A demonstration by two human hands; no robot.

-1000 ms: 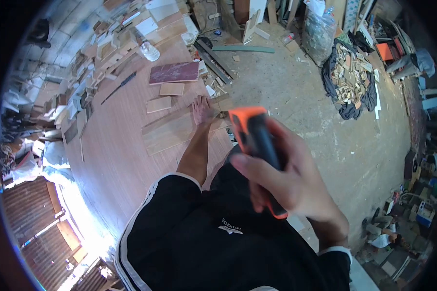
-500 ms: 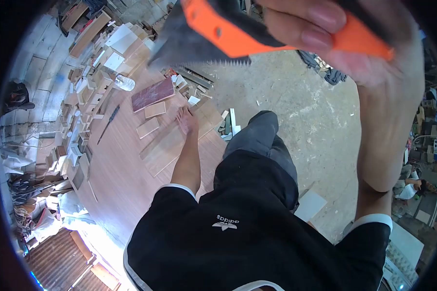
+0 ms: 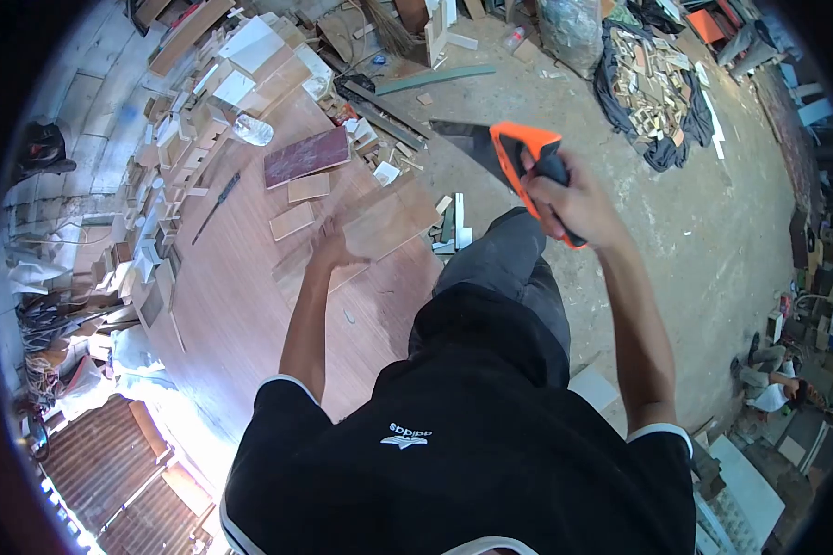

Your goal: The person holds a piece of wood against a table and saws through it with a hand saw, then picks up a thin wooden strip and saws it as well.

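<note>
At the workbench edge nearest the concrete floor, the left hand lies open, palm down, on a pale wooden board; the right hand, raised well apart from the board, grips a hand saw by its orange-and-black handle

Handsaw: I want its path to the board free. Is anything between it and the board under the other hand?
Nothing visible. The handsaw, raised in the right hand, has only air between it and the board under the left hand. Small offcuts lie at the bench edge beside the board.
</note>
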